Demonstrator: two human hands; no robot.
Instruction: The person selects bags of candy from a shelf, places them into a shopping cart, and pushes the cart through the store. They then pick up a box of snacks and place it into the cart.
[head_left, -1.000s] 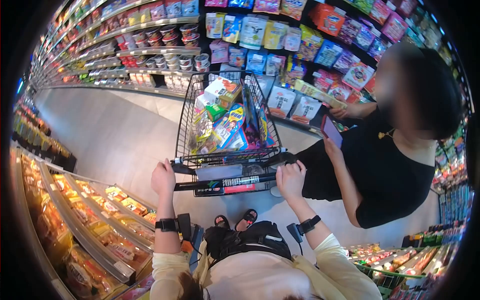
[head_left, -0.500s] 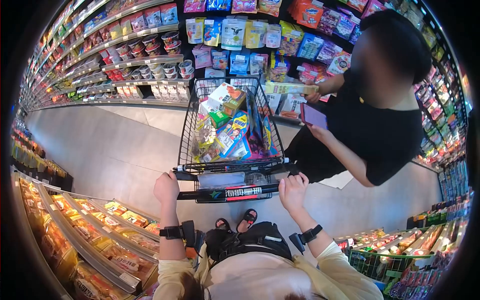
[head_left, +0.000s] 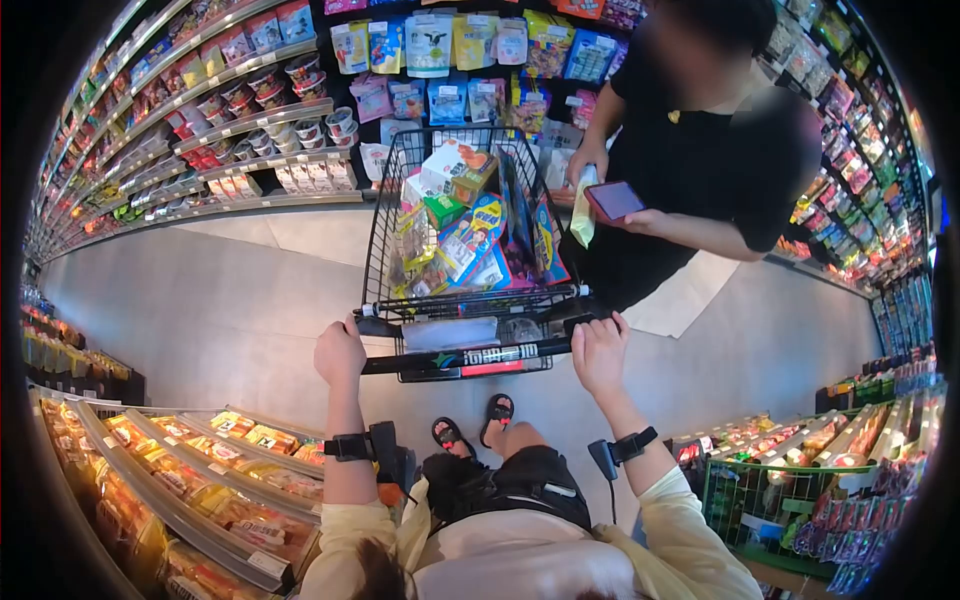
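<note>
My left hand (head_left: 340, 352) is wrapped round the left end of the black handlebar (head_left: 420, 363) of a shopping cart (head_left: 375, 240). Around the bar's right end my right hand (head_left: 600, 355) is closed. White lettering marks the middle of the bar. Inside the black wire basket lie a white box (head_left: 452, 165), a green box (head_left: 443, 209), a blue-and-yellow packet (head_left: 472, 240) and several other bagged goods. Just behind the handle, a pale flat item (head_left: 450, 332) rests in a smaller upper tray.
At the cart's right stands a person in black (head_left: 690, 160), holding a phone (head_left: 615, 201) and a pale green packet (head_left: 583, 210). Snack shelves (head_left: 250, 125) line the far left, hanging bags (head_left: 430, 45) the front. Lit bread racks (head_left: 200, 470) and a green wire bin (head_left: 770, 510) flank me.
The person beside the cart has brought the packet down from the hanging bags, close to the phone. My view of the shelves has shifted, and both my hands stay on the handlebar.
</note>
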